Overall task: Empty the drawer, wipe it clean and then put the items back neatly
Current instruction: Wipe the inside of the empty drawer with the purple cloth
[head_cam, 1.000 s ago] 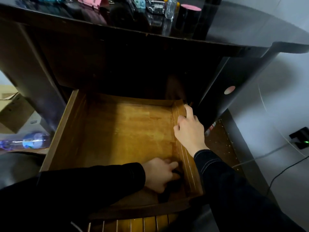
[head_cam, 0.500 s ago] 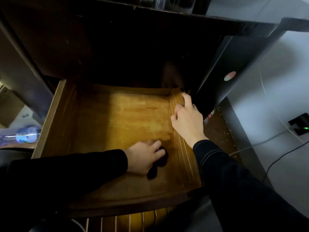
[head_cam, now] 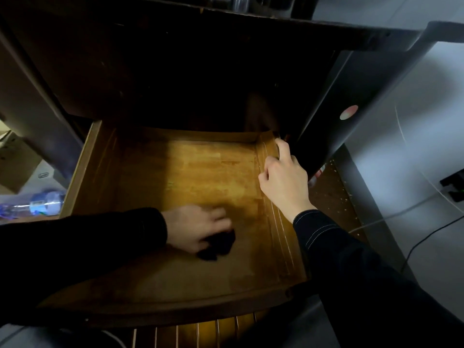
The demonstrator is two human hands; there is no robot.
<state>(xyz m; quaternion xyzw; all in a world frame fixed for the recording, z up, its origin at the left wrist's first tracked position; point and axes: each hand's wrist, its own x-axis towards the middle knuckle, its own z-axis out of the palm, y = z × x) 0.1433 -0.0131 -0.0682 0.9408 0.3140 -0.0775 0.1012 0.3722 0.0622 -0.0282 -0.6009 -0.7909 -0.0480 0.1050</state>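
Note:
A wooden drawer (head_cam: 85, 169) is pulled out from under a dark desk, with nothing but my hand and a cloth inside. My left hand (head_cam: 195, 228) holds a dark cloth (head_cam: 219, 246) pressed against the drawer floor near the front middle; the hand is motion-blurred. My right hand (head_cam: 282, 179) grips the top of the drawer's right side wall, fingers curled over the rim near the back corner.
The dark desk top (head_cam: 276, 21) overhangs the drawer, its right panel (head_cam: 351, 101) beside my right hand. A plastic bottle (head_cam: 37, 204) and a cardboard box (head_cam: 15, 162) lie on the left. Cables (head_cam: 414, 207) and a power strip (head_cam: 454, 184) are on the floor at right.
My left hand has slid the dark cloth leftward across the drawer floor, away from the right wall. My right hand keeps its grip on the side wall. The view has tilted down.

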